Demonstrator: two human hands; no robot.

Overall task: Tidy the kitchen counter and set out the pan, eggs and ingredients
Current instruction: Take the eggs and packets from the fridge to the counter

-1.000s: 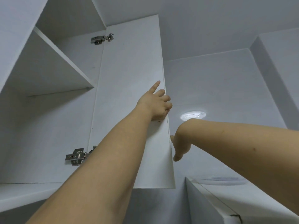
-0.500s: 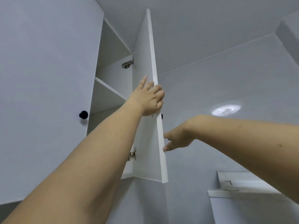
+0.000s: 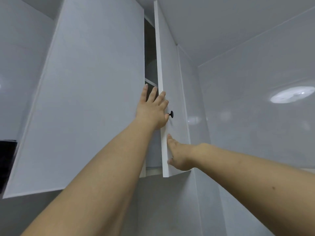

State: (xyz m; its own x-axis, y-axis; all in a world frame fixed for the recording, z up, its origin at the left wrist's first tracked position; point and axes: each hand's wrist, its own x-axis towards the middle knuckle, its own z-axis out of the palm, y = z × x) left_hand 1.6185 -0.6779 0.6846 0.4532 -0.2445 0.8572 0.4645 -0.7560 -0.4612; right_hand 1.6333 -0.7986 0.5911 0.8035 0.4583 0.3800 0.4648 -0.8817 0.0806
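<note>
Looking up at a white wall cupboard here, no pan, eggs or ingredients anywhere in view, just the cabinet. The right-hand cupboard door [image 3: 172, 92] stands only a narrow gap off closed, and through the gap you can see a dark slice of the inside with the front edge of a shelf [image 3: 150, 82]. The left hand [image 3: 152, 109] is flat against the door's free edge, fingers straight and spread, some reaching over the gap, the heel of the hand right beside the little black knob [image 3: 171, 114]. The right hand [image 3: 179, 155] sits lower on the same door near its bottom corner, fingers stretched out and pressing on the front face close to the edge, not wrapped around anything. So both hands are flat and holding nothing. The left-hand door [image 3: 88, 99] next to it looks fully closed. Glossy wall panels [image 3: 255, 99] off to the right carry the reflection of a round ceiling light [image 3: 292, 94]. Something black [image 3: 7, 160] pokes in at the left edge, can't tell what it is.
</note>
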